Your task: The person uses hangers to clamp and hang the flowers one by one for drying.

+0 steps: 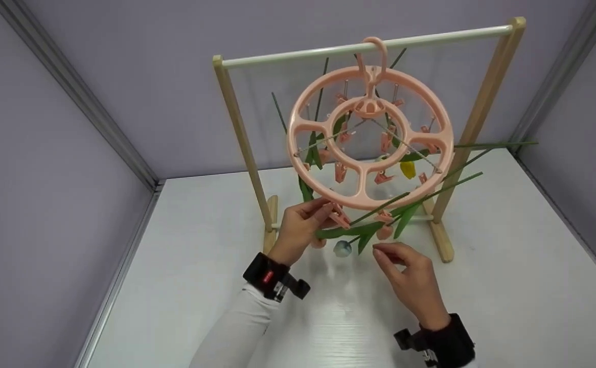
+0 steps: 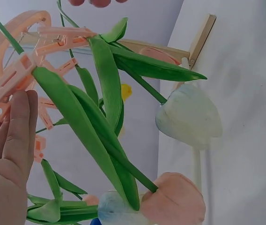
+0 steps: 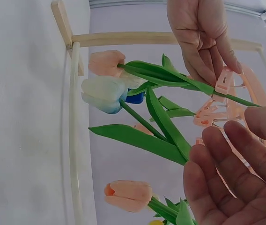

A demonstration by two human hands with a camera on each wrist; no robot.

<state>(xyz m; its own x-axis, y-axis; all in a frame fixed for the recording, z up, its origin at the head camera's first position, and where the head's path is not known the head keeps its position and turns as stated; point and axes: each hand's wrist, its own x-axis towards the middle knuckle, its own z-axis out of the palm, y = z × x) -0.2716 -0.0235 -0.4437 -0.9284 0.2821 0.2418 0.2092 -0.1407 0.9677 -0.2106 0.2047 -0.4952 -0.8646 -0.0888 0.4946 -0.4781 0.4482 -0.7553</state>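
Observation:
A round pink clip hanger (image 1: 362, 201) hangs by its hook, with artificial tulips clipped upside down around it. At its front left, my left hand (image 1: 298, 227) pinches a pink clip (image 3: 224, 82) between thumb and fingers. That clip grips the green stem of a pink tulip (image 2: 173, 199), whose bloom points down. Just beside it hangs a pale blue-and-white tulip (image 1: 343, 249) in another clip. My right hand (image 1: 413, 278) is held below and right of the hanger's front edge, fingers loosely bent and nothing in them, close to another pink tulip (image 3: 128, 196).
The rack has wooden posts (image 1: 242, 138) and a white top bar (image 1: 446, 38). Long stems (image 1: 497, 145) stick out to the right of the hanger. A yellow tulip (image 1: 408, 169) hangs at the back. Below lies the white tabletop (image 1: 190, 276), with grey walls around it.

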